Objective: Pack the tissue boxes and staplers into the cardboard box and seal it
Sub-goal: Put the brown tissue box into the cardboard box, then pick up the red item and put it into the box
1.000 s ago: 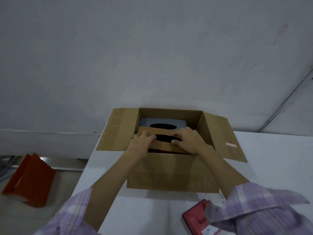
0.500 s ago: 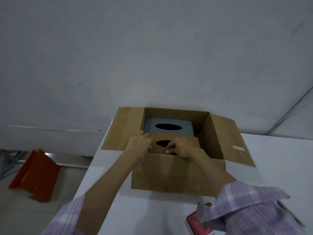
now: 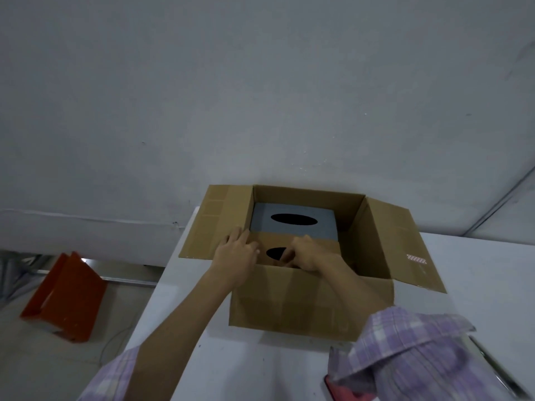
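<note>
Head view: the cardboard box (image 3: pixel 309 299) stands open on the white counter (image 3: pixel 477 285), its side flaps folded outward to the left and right. Inside, against the far wall, lies a grey tissue box (image 3: pixel 293 224) with its dark oval slot facing up. Just in front of it, touching its near edge, sits a brown tissue box (image 3: pixel 289 244), also slot up and set a little lower within the carton, close to the near wall.

The left hand (image 3: pixel 236 253) lies flat on the left end of the brown tissue box, fingers spread and reaching toward the carton's left wall; it presses rather than grips. The right hand (image 3: pixel 311 253) rests on the same box beside the slot, its fingers curled down over the top; whether they pinch anything cannot be told. Both forearms cross the near wall of the carton, and lilac checked sleeves (image 3: pixel 411 351) show at the bottom.

Under the right sleeve, at the lower edge of the counter, a red object (image 3: pixel 347 393) peeks out, mostly hidden. On the floor to the left stands an orange folded stand (image 3: pixel 66 299), well apart from the counter.
</note>
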